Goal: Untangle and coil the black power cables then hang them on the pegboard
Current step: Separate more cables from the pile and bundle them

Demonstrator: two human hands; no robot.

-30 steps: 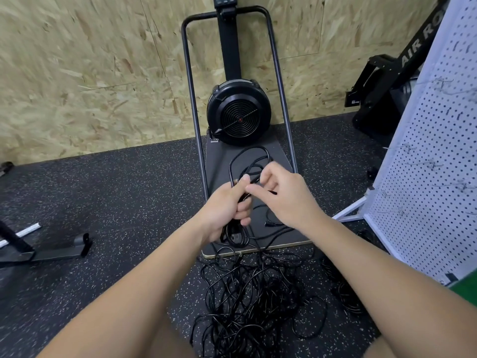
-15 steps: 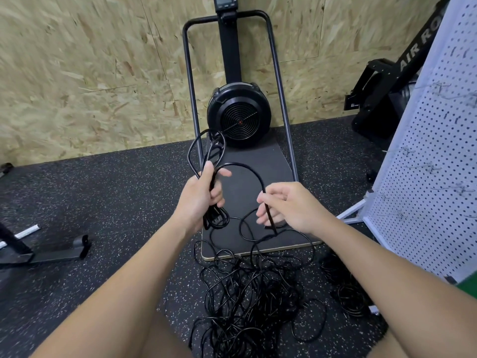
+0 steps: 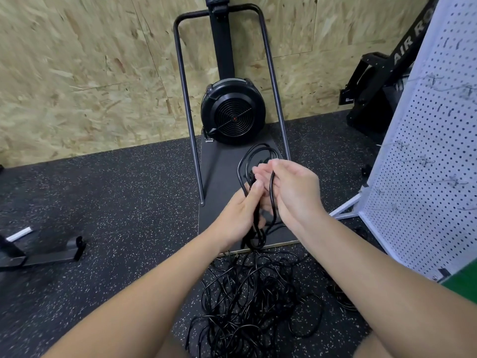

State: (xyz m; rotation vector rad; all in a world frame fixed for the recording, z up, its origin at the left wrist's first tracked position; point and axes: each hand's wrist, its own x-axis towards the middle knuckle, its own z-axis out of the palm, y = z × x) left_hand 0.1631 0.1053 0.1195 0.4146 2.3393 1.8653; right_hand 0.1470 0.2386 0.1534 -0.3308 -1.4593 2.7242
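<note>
My left hand (image 3: 241, 215) grips a bundle of black cable loops (image 3: 251, 161) in its fist; loops stick up above the fist and hang below it. My right hand (image 3: 294, 189) is pressed close against the left, its fingers curled round a strand of the same cable that runs down along its palm. A big tangled pile of black cables (image 3: 247, 306) lies on the speckled floor between my forearms. The white pegboard (image 3: 428, 151) with wire hooks stands at the right.
A black fan machine (image 3: 232, 112) with a tube frame and dark platform (image 3: 219, 177) stands against the chipboard wall, right behind my hands. Another black machine (image 3: 382, 81) is at the back right. A metal foot (image 3: 51, 254) lies on the floor at left.
My hands, apart half a second ago, have come together: the right brought a loop of cable over to the bundle in the left, which moved right.
</note>
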